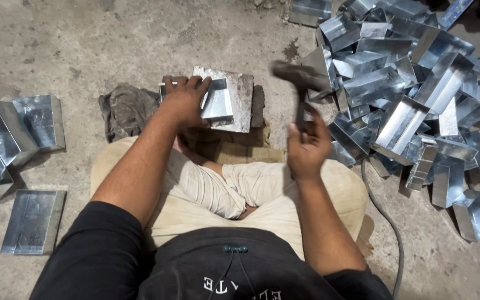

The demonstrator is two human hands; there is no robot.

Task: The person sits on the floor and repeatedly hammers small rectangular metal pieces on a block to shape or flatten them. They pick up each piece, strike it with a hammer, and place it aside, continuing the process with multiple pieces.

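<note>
Two hands are at work over a concrete floor (140,44), the person seated cross-legged on a pale cushion (343,191). Left hand (187,100) presses down on a folded sheet-metal piece (220,103), fingers closed over its left edge; this piece lies on a flat metal block (244,91) just beyond the knees, with a crumpled grey rag (126,111) lying left of it. Right hand (306,147) is clamped round the handle of a hammer (298,78), whose blurred head is raised above and to the right of the workpiece, not touching it. On the far right lies a large loose heap of folded metal pieces (412,94), tumbled over one another. On the near left sit a few separate metal pieces (26,125), set out flat and apart from one another, one flat tray-shaped piece (33,221) nearest. Judging from this layout, the left group appears to be finished work and the right heap stock awaiting attention; if so, only a small share is done and the bulk remains. A dark cable (387,222) runs along the floor at near right.
</note>
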